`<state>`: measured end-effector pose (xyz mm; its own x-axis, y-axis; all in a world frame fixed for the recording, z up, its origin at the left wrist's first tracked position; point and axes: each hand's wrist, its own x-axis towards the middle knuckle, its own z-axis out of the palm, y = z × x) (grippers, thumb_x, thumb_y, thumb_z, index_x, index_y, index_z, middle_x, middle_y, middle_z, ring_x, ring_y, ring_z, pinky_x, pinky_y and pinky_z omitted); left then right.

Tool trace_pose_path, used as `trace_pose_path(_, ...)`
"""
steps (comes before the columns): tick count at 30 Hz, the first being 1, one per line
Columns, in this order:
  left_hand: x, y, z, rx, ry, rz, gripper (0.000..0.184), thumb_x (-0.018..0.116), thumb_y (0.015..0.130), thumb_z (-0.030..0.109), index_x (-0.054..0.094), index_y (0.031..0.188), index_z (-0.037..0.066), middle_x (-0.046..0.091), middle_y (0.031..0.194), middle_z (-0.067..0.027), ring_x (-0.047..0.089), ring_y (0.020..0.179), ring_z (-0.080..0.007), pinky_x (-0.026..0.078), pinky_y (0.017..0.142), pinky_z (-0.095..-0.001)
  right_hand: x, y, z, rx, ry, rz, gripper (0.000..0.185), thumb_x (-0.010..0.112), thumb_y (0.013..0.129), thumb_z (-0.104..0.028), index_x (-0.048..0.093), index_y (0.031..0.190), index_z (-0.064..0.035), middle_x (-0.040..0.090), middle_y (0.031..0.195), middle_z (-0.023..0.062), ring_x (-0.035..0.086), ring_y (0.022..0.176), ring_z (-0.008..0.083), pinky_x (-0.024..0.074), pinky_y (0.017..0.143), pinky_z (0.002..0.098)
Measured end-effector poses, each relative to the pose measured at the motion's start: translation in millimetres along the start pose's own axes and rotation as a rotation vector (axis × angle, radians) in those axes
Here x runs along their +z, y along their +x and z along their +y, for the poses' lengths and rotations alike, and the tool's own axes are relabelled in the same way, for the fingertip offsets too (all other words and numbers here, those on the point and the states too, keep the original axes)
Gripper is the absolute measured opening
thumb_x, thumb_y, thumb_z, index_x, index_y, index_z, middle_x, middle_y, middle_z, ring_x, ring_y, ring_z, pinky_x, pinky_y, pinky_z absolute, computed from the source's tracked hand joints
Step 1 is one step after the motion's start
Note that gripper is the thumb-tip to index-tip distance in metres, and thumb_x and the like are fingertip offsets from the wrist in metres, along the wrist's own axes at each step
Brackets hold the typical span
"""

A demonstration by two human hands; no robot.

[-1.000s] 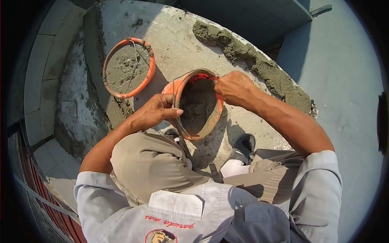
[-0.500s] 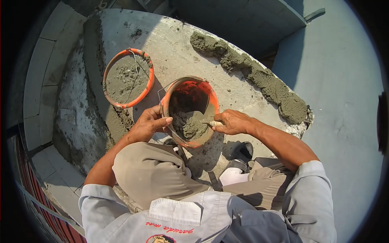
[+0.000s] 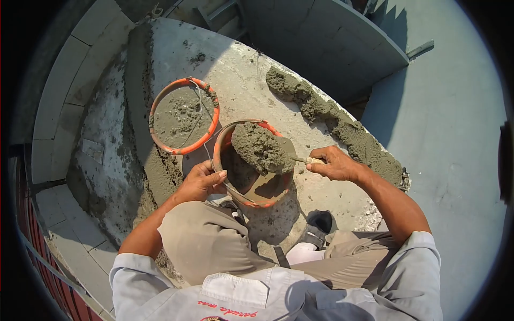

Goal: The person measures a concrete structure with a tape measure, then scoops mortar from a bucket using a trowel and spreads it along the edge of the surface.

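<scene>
My left hand [image 3: 202,182] grips the near-left rim of an orange bucket [image 3: 256,203], thumb over the edge. The bucket tilts toward me, with a little mortar smeared inside. My right hand [image 3: 338,165] is closed around the handle of a trowel [image 3: 301,159]. A large lump of grey mortar [image 3: 258,145] sits on the trowel, over the bucket's mouth, covering most of the blade. Just beyond my left hand stands a second orange bucket [image 3: 216,119], nearly full of wet mortar [image 3: 179,120], its wire handle lying across the top.
A thick ridge of mortar [image 3: 342,122] runs along the slab's right edge. Another mortar band [image 3: 140,91] lies on the left, beside a curved block border [image 3: 53,109]. Past the slab's edge is a drop beside a grey curved wall [image 3: 326,43]. My shoe [image 3: 319,222] rests below the bucket.
The trowel has come up out of the bucket's bottom with a lump of mortar on it. My right hand has shifted slightly right. My left hand still holds the bucket rim.
</scene>
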<state>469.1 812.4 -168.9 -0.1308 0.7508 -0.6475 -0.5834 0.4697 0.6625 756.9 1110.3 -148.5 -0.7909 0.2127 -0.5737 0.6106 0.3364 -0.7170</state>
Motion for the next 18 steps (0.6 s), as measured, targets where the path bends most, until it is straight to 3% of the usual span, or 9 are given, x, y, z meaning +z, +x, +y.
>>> trace_pose_path(1, -3, 1, -1, -0.002, -0.011, -0.013, 0.033, 0.074, 0.099, 0.018, 0.064, 0.126, 0.003, 0.074, 0.112, -0.0074, 0.073, 0.102, -0.0203, 0.062, 0.093, -0.0455, -10, -2, -5, 0.054, 0.046, -0.004, 0.037, 0.068, 0.100, -0.038, 0.064, 0.087, -0.0032, 0.060, 0.069, 0.0044, 0.058, 0.057, 0.0129, 0.0468, 0.050, 0.0321)
trace_pose_path(3, -5, -1, -2, 0.001, -0.019, -0.025, 0.037, 0.075, 0.098, 0.019, 0.063, 0.129, 0.002, 0.075, 0.114, -0.0084, 0.074, 0.105, -0.0220, 0.062, 0.096, -0.0479, -28, -5, -20, 0.127, 0.074, 0.040, 0.037, 0.068, 0.101, -0.037, 0.062, 0.085, -0.0043, 0.059, 0.067, 0.0032, 0.057, 0.056, 0.0118, 0.0467, 0.050, 0.0316)
trace_pose_path(8, 0, -4, -4, -0.005, -0.036, -0.006, 0.027, 0.073, 0.100, 0.014, 0.066, 0.124, 0.004, 0.074, 0.107, -0.0047, 0.073, 0.097, -0.0170, 0.062, 0.092, -0.0411, -53, 16, -34, 0.166, 0.096, 0.211, 0.037, 0.065, 0.104, -0.036, 0.062, 0.082, -0.0057, 0.055, 0.062, 0.0011, 0.054, 0.050, 0.0093, 0.0433, 0.045, 0.0287)
trace_pose_path(10, -4, -1, -6, -0.014, -0.043, -0.017, 0.032, 0.077, 0.097, 0.015, 0.066, 0.125, 0.004, 0.075, 0.111, -0.0056, 0.072, 0.100, -0.0170, 0.060, 0.093, -0.0392, -63, 36, -32, 0.179, 0.077, 0.248, 0.041, 0.063, 0.102, -0.040, 0.065, 0.086, -0.0022, 0.057, 0.061, 0.0038, 0.057, 0.051, 0.0129, 0.0467, 0.047, 0.0327)
trace_pose_path(11, -6, -2, -7, -0.020, -0.049, -0.033, 0.030, 0.077, 0.097, 0.014, 0.067, 0.124, 0.005, 0.075, 0.109, -0.0037, 0.070, 0.095, -0.0133, 0.057, 0.089, -0.0339, -68, 44, -32, 0.183, 0.076, 0.257, 0.042, 0.063, 0.102, -0.040, 0.065, 0.086, -0.0019, 0.056, 0.061, 0.0040, 0.057, 0.051, 0.0130, 0.0468, 0.047, 0.0326)
trace_pose_path(14, -10, -1, -11, -0.015, -0.054, -0.038, 0.027, 0.077, 0.098, 0.013, 0.068, 0.122, 0.005, 0.074, 0.107, -0.0026, 0.069, 0.092, -0.0116, 0.057, 0.087, -0.0326, -80, 85, -17, 0.174, 0.081, 0.327, 0.038, 0.064, 0.098, -0.036, 0.066, 0.088, 0.0008, 0.057, 0.060, 0.0068, 0.059, 0.052, 0.0147, 0.0489, 0.049, 0.0353)
trace_pose_path(16, -11, -2, -12, -0.006, -0.065, -0.037, 0.025, 0.075, 0.098, 0.012, 0.068, 0.121, 0.005, 0.075, 0.110, -0.0047, 0.071, 0.098, -0.0147, 0.058, 0.092, -0.0358, -86, 103, -30, 0.229, 0.060, 0.404, 0.035, 0.065, 0.094, -0.032, 0.067, 0.089, 0.0024, 0.058, 0.059, 0.0077, 0.060, 0.053, 0.0149, 0.0498, 0.049, 0.0363)
trace_pose_path(17, -11, -3, -12, -0.005, -0.072, -0.041, 0.025, 0.075, 0.099, 0.012, 0.068, 0.121, 0.004, 0.076, 0.111, -0.0055, 0.072, 0.100, -0.0158, 0.058, 0.094, -0.0368, -89, 111, -37, 0.285, 0.045, 0.433, 0.030, 0.062, 0.090, -0.022, 0.068, 0.098, 0.0063, 0.068, 0.070, 0.0160, 0.070, 0.064, 0.0267, 0.0565, 0.061, 0.0446)
trace_pose_path(18, -11, -3, -11, -0.005, -0.079, -0.045, 0.025, 0.075, 0.099, 0.012, 0.068, 0.121, 0.004, 0.076, 0.113, -0.0063, 0.072, 0.102, -0.0169, 0.058, 0.096, -0.0378, -83, 129, -36, 0.236, -0.082, 0.501, 0.030, 0.061, 0.090, -0.020, 0.067, 0.102, 0.0074, 0.070, 0.077, 0.0200, 0.071, 0.073, 0.0319, 0.0568, 0.068, 0.0473)
